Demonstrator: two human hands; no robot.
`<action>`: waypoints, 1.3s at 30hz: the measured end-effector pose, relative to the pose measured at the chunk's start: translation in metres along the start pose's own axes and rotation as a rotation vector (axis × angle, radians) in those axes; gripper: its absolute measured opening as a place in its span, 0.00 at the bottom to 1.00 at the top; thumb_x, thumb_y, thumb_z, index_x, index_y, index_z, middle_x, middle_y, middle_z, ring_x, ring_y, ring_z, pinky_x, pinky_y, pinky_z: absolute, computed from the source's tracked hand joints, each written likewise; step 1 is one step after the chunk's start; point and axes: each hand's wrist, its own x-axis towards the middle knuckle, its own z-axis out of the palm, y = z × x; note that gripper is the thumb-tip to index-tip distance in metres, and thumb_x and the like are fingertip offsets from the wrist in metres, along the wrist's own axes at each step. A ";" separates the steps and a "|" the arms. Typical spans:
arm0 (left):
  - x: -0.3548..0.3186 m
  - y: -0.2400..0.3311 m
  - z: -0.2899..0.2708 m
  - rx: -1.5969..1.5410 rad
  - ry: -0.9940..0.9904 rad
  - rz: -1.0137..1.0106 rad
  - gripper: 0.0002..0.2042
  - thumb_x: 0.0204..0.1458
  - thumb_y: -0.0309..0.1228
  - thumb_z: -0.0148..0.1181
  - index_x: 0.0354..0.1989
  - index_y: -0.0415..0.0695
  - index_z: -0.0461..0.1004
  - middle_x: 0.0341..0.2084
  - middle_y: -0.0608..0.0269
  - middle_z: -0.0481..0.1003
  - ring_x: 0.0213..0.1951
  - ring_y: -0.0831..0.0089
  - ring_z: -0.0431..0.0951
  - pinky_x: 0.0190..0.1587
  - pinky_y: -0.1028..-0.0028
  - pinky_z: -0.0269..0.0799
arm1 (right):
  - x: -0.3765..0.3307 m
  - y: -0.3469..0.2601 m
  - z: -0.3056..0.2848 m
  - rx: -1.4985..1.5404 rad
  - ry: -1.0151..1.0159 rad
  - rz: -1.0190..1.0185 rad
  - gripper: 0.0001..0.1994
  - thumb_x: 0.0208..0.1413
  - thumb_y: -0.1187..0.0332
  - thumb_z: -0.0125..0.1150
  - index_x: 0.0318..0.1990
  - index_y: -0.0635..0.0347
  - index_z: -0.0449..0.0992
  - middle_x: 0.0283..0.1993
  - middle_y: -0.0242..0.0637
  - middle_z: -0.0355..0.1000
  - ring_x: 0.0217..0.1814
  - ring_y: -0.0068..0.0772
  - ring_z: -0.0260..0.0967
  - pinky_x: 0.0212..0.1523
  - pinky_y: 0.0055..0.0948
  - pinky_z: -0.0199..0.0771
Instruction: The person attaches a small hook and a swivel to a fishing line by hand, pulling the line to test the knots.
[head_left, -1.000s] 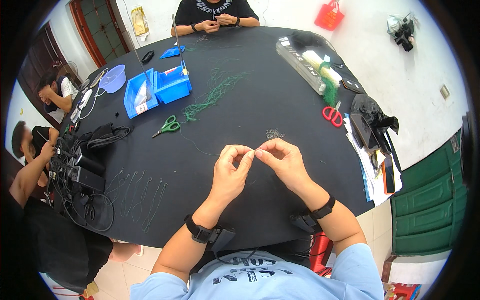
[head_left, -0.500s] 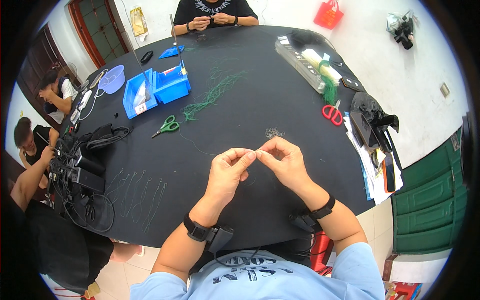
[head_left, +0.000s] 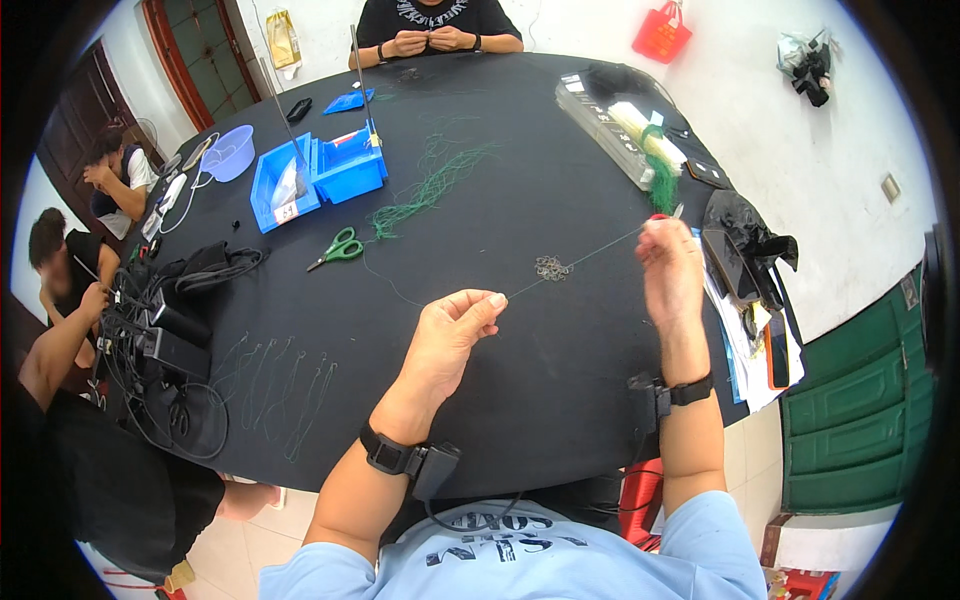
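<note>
Between my two hands a thin green thread is stretched taut, slanting up to the right. My left hand pinches it between thumb and fingertips. Out to the right, my right hand is closed on the other part of the thread. Behind the stretched thread lies a small heap of tiny metal pieces, too small to name. From the left hand a loose strand runs back toward a tangled green thread bundle. Green-handled scissors lie beside that bundle. Several looped threads lie in a row at left.
Blue bins with upright rods stand on the black table. At right are a clear plastic case, papers, phones and a black bag. Cables and black boxes crowd the left edge. Other people sit across and at left.
My hands were together at the fingertips; the right hand has swung out to the right and away, drawing the thread taut. It now partly covers the red scissors. My left hand has barely moved.
</note>
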 end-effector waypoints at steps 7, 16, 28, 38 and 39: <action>0.002 -0.004 -0.003 -0.011 -0.001 -0.044 0.09 0.53 0.32 0.63 0.36 0.40 0.76 0.31 0.65 0.75 0.32 0.79 0.73 0.42 0.77 0.70 | 0.037 -0.011 -0.055 0.162 0.344 -0.023 0.02 0.53 0.70 0.61 0.31 0.55 0.75 0.26 0.25 0.69 0.29 0.19 0.64 0.34 0.23 0.64; 0.002 -0.007 -0.003 0.035 -0.045 -0.067 0.08 0.53 0.32 0.64 0.36 0.40 0.76 0.30 0.64 0.76 0.32 0.79 0.73 0.41 0.77 0.70 | 0.051 -0.020 -0.091 0.199 0.420 -0.110 0.05 0.51 0.69 0.64 0.27 0.53 0.74 0.25 0.23 0.69 0.26 0.16 0.63 0.32 0.20 0.62; 0.001 0.006 -0.002 -0.320 -0.097 0.179 0.07 0.58 0.28 0.57 0.40 0.38 0.74 0.35 0.60 0.77 0.41 0.73 0.78 0.48 0.74 0.76 | 0.051 -0.011 -0.087 0.156 0.470 -0.035 0.03 0.49 0.71 0.62 0.27 0.57 0.74 0.24 0.26 0.68 0.26 0.18 0.63 0.30 0.20 0.62; -0.001 0.016 -0.011 -0.476 -0.233 0.270 0.03 0.56 0.27 0.56 0.32 0.44 0.69 0.29 0.58 0.78 0.30 0.69 0.80 0.31 0.78 0.78 | 0.037 0.007 -0.056 -0.274 0.239 0.137 0.05 0.51 0.67 0.62 0.29 0.57 0.76 0.24 0.26 0.69 0.23 0.17 0.63 0.26 0.18 0.63; -0.001 0.016 -0.012 -0.500 -0.323 0.273 0.04 0.56 0.27 0.56 0.30 0.44 0.68 0.27 0.58 0.78 0.27 0.70 0.80 0.28 0.78 0.77 | 0.034 0.006 -0.050 -0.328 0.229 0.180 0.06 0.52 0.66 0.62 0.29 0.58 0.77 0.25 0.27 0.71 0.24 0.17 0.64 0.28 0.18 0.64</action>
